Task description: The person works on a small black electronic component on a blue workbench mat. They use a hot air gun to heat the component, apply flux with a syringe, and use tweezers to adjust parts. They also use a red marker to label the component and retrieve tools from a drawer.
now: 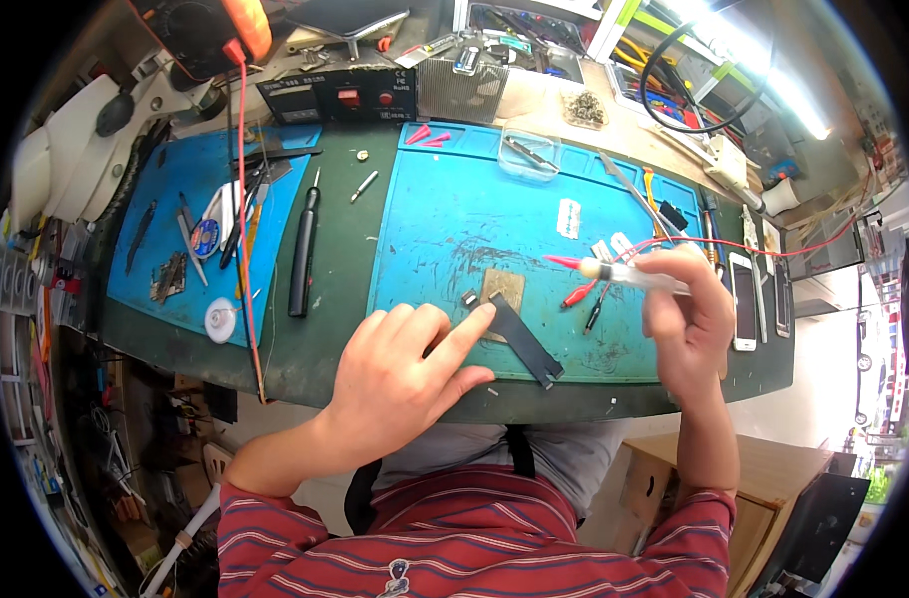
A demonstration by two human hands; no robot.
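A syringe [619, 273] with a pink tapered tip is gripped in my right hand [689, 314], raised above the mat with the tip toward the left. My left hand [400, 359] reaches in palm down, its index finger stretched out and the thumb apart. That fingertip rests at the upper end of a flat black strip [522, 342], which lies slanted across the blue mat [425, 239]. Partly under the strip is a small tan plate [504, 285]. Beside the fingertip sits a small dark piece [469, 298], too small to name.
Red and black clip leads [580, 293] lie by the syringe. A clear box [529, 155] and pink tips [420, 135] stand at the back. Left are a black pen-shaped tool [303, 249] and a second blue mat [155, 249] with tools; a white phone [743, 299] lies right.
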